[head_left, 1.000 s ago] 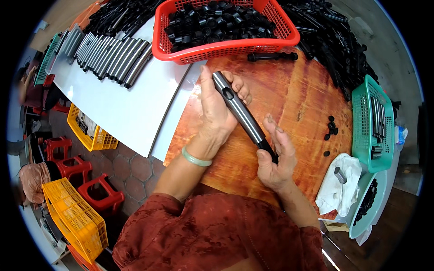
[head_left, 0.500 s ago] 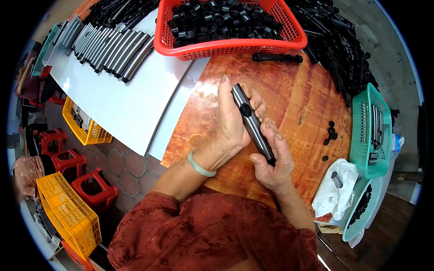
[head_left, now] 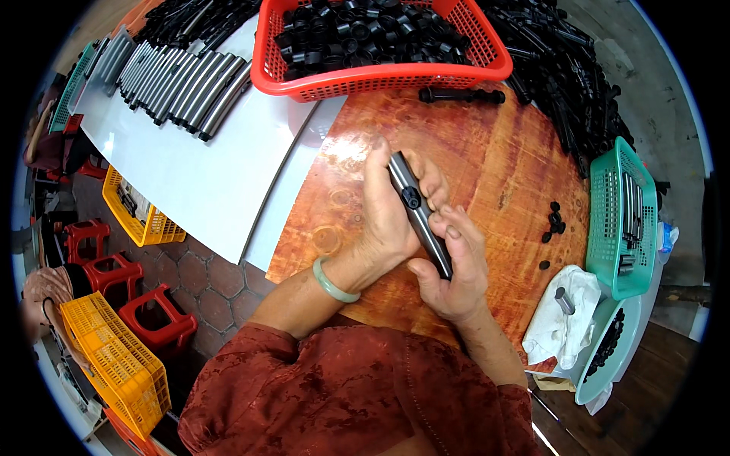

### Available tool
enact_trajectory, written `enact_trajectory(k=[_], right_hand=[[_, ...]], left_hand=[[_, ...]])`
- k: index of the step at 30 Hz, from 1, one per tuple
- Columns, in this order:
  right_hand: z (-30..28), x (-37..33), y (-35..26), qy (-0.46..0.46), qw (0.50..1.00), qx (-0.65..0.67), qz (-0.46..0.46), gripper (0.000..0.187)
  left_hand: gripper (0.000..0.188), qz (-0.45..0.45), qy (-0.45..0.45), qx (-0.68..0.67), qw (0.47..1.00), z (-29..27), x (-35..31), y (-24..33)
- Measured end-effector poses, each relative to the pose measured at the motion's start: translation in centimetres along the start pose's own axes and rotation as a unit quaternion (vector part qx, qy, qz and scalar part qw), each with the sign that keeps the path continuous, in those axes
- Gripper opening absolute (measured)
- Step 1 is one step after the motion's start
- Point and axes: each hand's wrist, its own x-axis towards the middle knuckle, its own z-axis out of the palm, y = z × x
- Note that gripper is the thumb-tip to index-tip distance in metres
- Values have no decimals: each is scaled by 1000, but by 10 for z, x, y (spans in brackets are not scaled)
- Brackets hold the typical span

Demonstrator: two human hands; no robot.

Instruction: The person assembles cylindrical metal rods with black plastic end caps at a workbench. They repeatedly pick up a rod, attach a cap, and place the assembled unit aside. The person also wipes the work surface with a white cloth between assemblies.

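Note:
A grey metal tube with a black knob-like fitting on its side lies slantwise between my hands, above the brown wooden board. My left hand is wrapped round the tube's upper part, with the thumb along one side and fingers on the other. My right hand closes on the lower part, its fingers beside the shaft and its thumb near the dark lower end. What sits inside that end is hidden.
A red basket of black caps stands at the far side. Similar tubes lie in a row on the white board. Black rods are heaped far right. Green basket, white cloth and loose black pieces lie right.
The tube has tilted slightly steeper and shifted a little toward me. My right hand's fingers have moved closer around it, and my left fingers have come down slightly.

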Motion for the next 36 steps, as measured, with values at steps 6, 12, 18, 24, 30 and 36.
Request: enact_trajectory(k=[6, 12, 18, 24, 30, 36], right_hand=[[-2, 4, -5, -17, 999, 35, 4, 59], [-6, 5, -6, -5, 993, 115, 40, 55], [-4, -5, -9, 33, 998, 32, 47, 52], [-3, -2, -12, 42, 997, -6, 59, 54], [3, -3, -10, 62, 995, -24, 68, 57], [7, -5, -9, 75, 992, -10, 97, 54]], left_hand=[[52, -6, -13, 1, 1000, -1, -1, 0], [53, -25, 2, -4, 1000, 2, -1, 1], [53, -52, 2, -24, 998, 0, -2, -3], [52, -59, 18, -31, 998, -1, -3, -5], [52, -56, 19, -22, 998, -6, -2, -7], [52, -60, 36, -16, 997, -7, 1, -9]])
